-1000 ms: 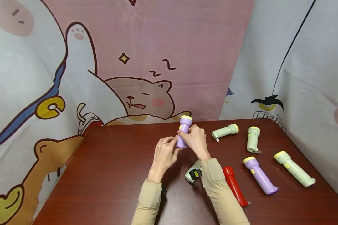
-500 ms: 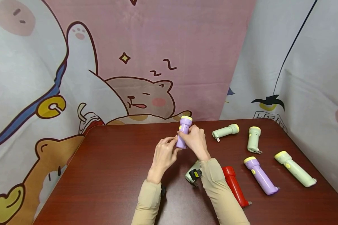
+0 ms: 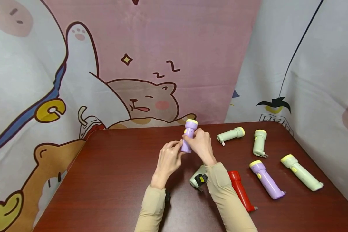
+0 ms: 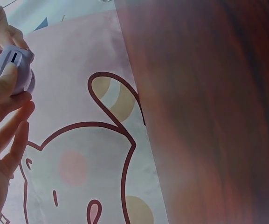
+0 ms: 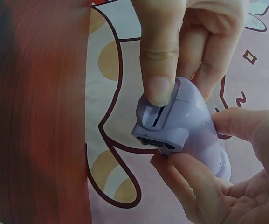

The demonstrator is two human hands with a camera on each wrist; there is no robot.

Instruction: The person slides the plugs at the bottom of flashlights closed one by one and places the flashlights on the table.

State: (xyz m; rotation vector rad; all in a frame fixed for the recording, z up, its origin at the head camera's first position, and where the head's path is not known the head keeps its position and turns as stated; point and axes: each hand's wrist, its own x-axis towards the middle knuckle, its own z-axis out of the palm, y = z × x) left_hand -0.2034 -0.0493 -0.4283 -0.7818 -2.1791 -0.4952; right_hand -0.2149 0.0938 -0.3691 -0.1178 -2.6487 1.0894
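- White, pink and brown cloth hangs behind and beside me as a printed backdrop (image 3: 156, 35), a sleeping cartoon bear on it.
- Reddish-brown, the bench (image 3: 110, 180) runs beneath everything, its far edge close to the cloth.
- My left grip (image 3: 169, 160) is narrow: the thumb presses the slit at the base of the lilac torch, a fingertip against its side.
- That lilac torch (image 3: 189, 137) sits between my two grips, yellow-rimmed head away from me, base toward me.
- A partly hidden green torch (image 3: 194, 182) lies under my right wrist, near the black wrist camera (image 3: 201, 179).
- My right grip (image 3: 201, 145) holds the lilac torch by its body, thumb on the near side.
- Farther off, a small green torch (image 3: 230, 135) lies with its head to the right.
- Just beside my right sleeve (image 3: 229, 201) I see the red torch (image 3: 241, 190), grey tip toward me.
- A short green torch (image 3: 259, 144) is next, prongs showing at its near end.
- Nearer lies a second lilac torch (image 3: 267, 180), slanting.
- Rightmost, a long green torch (image 3: 303, 173) lies at a similar slant.
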